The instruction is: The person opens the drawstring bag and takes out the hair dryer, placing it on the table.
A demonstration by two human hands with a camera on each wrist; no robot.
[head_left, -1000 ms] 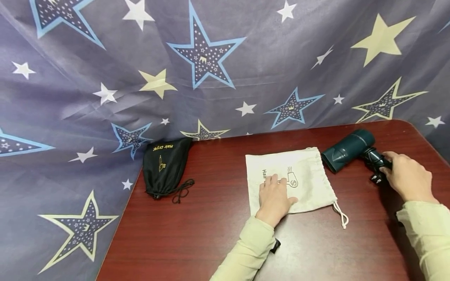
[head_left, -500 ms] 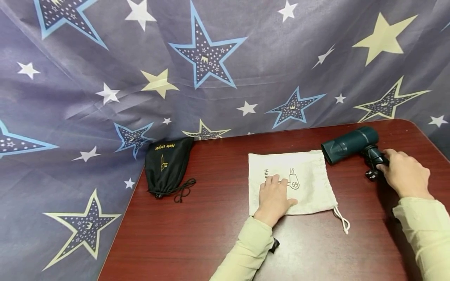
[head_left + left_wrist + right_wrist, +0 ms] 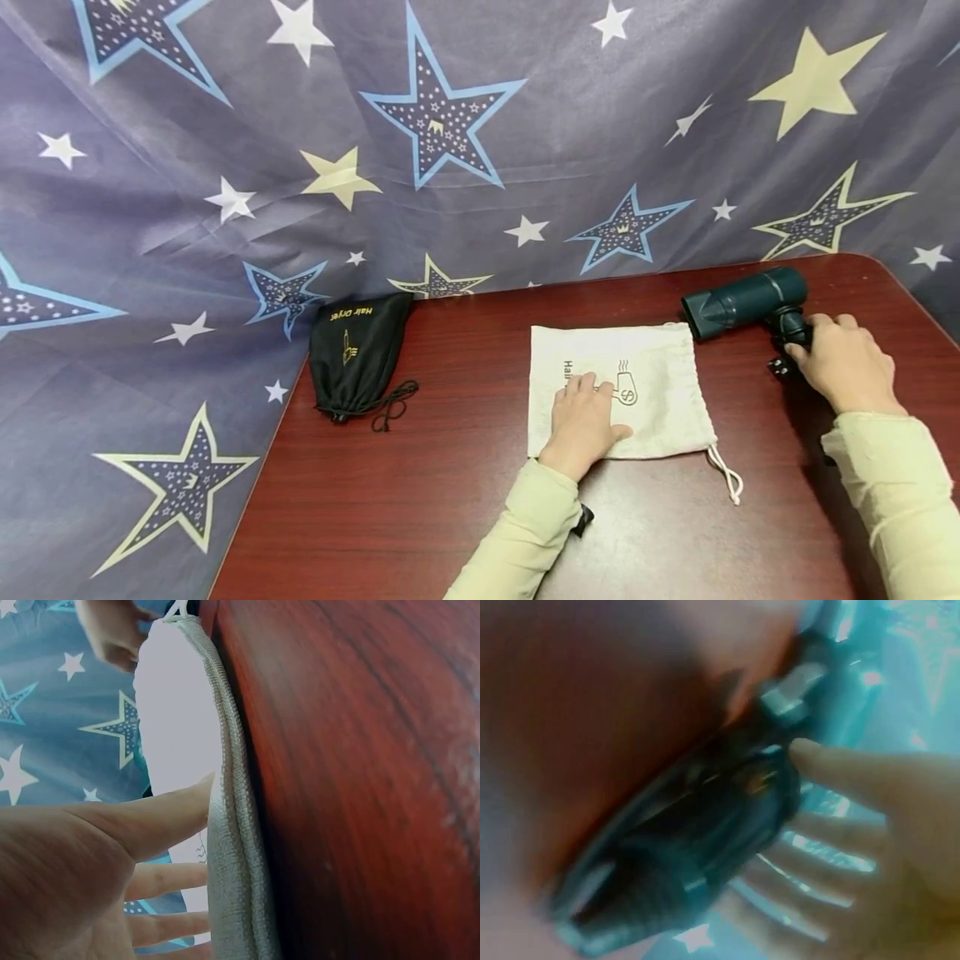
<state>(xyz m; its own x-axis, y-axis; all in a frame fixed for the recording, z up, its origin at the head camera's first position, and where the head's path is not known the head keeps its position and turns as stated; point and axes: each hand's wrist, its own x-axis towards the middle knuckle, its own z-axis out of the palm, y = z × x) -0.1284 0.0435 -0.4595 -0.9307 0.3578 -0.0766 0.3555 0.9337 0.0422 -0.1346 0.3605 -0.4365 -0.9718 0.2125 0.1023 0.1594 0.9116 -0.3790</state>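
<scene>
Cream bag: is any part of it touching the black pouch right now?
Apart. The head view shows it plainly: a broad stretch of red tabletop lies between the cream bag and the black pouch.

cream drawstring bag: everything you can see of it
The cream drawstring bag looks like woven cloth. It lies flat on the red-brown table, printed with a dryer outline and lettering starting "Hair", partly covered. Its slightly ruffled edge is on the right, with a white cord trailing from the near corner. The left hand rests on it. The hair dryer is near its far right corner; contact unclear.
</scene>
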